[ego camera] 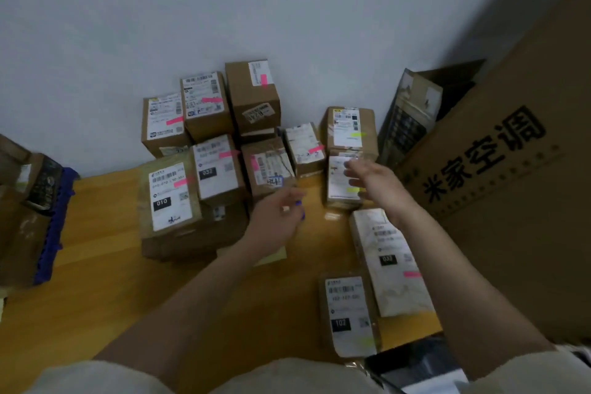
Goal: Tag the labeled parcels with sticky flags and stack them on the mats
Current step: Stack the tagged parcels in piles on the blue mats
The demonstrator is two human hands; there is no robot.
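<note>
Seemingly mid-stacking, the right hand (367, 174) reaches with straight, parted fingers to the yellow-flagged parcel (347, 182) on the right stack, while the left hand (281, 211) pinches something small and blue, likely flags, needing careful placement next.

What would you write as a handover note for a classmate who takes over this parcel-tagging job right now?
Left hand: loosely curled over the floor, something small and blue at its fingers; grip unclear.
Right hand: open, reaching over the yellow-flagged parcel by the wall.
Done: pink-flagged parcels, including 010 and 032, are stacked at the left; yellow-flagged ones are piled at the right.
Left: parcel 033 (pink flag) and parcel 102 (yellowish flag) lie flat nearby, not yet stacked. Mats are not clearly visible.
</note>
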